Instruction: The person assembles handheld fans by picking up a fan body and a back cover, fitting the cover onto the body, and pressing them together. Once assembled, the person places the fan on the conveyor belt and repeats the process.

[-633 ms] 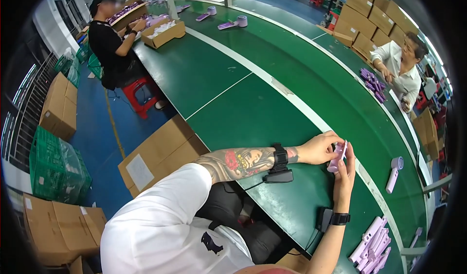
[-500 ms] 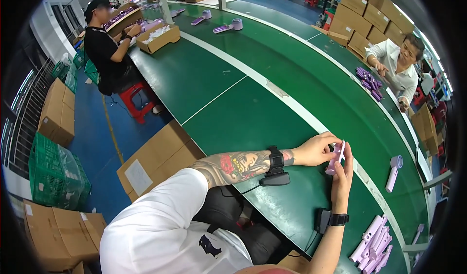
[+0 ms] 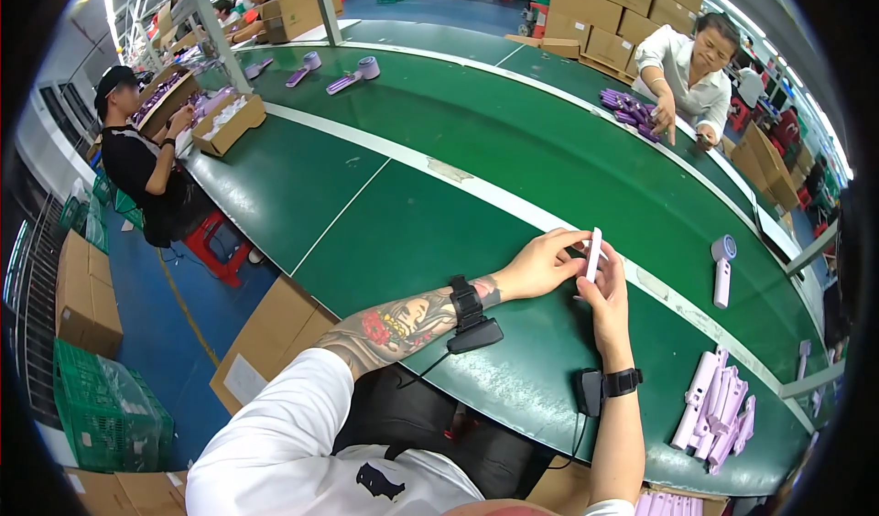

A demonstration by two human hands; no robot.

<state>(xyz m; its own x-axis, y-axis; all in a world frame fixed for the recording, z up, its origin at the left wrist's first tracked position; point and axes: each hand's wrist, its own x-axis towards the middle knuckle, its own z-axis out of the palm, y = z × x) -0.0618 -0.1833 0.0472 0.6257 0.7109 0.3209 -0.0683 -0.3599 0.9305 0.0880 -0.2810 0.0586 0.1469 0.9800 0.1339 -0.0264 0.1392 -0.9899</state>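
A slim pale lilac plastic shell piece (image 3: 594, 256) stands upright and nearly edge-on between my hands, above the green worktable. My right hand (image 3: 608, 301) is closed around its lower part, thumb on the near side and fingers behind. From the left, my left hand (image 3: 548, 265) reaches in with bent fingers pinched at the upper edge of the same piece. Its inner side is mostly hidden. To the right of my right forearm lies a loose pile of similar lilac handle shells (image 3: 716, 411).
A lilac handheld fan (image 3: 723, 273) lies on the green belt (image 3: 513, 150), with another fan (image 3: 357, 75) farther left. Across it, a person in white (image 3: 693, 76) handles purple parts (image 3: 628, 113). Left, a person in black (image 3: 137, 159) sits by an open carton (image 3: 229, 124).
The lilac shell has turned from showing its hollow inner side to nearly edge-on, still between both hands. My view has shifted to the right. The person across reaches toward the purple parts.
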